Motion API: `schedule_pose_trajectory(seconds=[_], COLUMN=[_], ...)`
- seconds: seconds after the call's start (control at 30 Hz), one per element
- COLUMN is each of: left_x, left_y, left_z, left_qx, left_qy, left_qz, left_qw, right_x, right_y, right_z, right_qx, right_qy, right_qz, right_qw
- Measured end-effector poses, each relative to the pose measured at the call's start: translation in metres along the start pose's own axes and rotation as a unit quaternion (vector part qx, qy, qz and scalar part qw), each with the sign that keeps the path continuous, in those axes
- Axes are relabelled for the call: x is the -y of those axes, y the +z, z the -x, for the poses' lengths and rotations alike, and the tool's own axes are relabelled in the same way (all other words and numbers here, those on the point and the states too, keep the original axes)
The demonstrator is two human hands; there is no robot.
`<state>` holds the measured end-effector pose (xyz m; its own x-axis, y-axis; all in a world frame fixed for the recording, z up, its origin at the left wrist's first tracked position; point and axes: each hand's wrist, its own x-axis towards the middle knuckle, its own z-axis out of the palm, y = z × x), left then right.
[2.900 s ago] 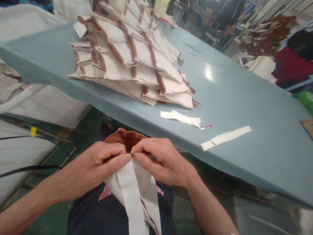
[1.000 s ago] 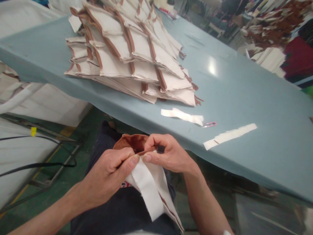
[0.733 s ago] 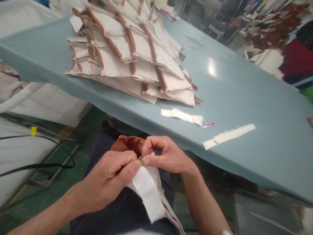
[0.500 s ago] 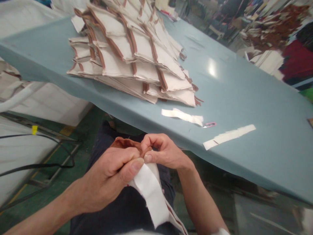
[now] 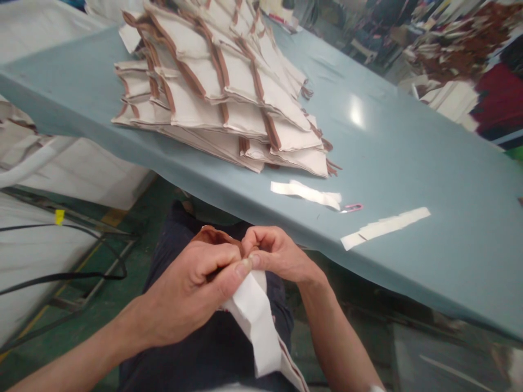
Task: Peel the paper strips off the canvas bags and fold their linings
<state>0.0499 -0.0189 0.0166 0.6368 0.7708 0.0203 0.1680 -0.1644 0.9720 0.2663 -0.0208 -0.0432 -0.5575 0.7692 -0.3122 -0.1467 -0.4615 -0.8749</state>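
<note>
- Left hand [image 5: 206,277]: pinching grip holds the white strip [image 5: 258,332], which hangs between five and six o'clock.
- Right hand [image 5: 278,255]: grip narrow, apparently on the brown cloth [image 5: 216,235], visible at ten o'clock.

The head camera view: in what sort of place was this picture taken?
Probably a sewing or textile workshop. A stack of cream pieces with brown edging lies on a blue-grey table, narrow white strips lie near it, and a brown heap, seemingly fabric, shows behind.

Both hands [image 5: 210,277] [image 5: 281,255] close together at white strip [image 5: 260,326]
</note>
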Motion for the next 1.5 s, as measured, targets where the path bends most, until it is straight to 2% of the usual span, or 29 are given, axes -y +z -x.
schedule_pose_trajectory(seconds=[0.37,0.73,1.0,1.5], left_x=[0.011,0.019,0.026,0.058], left_y=[0.004,0.008,0.009,0.021], left_z=[0.002,0.005,0.005,0.01], left_qx=[0.011,-0.018,-0.03,-0.043], left_qy=[-0.059,-0.09,-0.154,-0.208], left_qz=[0.045,0.061,0.072,0.103], left_qw=[0.997,0.994,0.985,0.972], right_x=[-0.004,-0.01,-0.018,-0.042], right_y=[-0.001,0.001,0.004,0.004], right_z=[-0.002,-0.004,-0.01,-0.012], right_qx=[-0.006,-0.029,-0.034,-0.101], right_qy=[0.009,0.023,0.03,0.055], right_qz=[0.007,0.028,0.01,-0.008], right_qw=[1.0,0.999,0.999,0.993])
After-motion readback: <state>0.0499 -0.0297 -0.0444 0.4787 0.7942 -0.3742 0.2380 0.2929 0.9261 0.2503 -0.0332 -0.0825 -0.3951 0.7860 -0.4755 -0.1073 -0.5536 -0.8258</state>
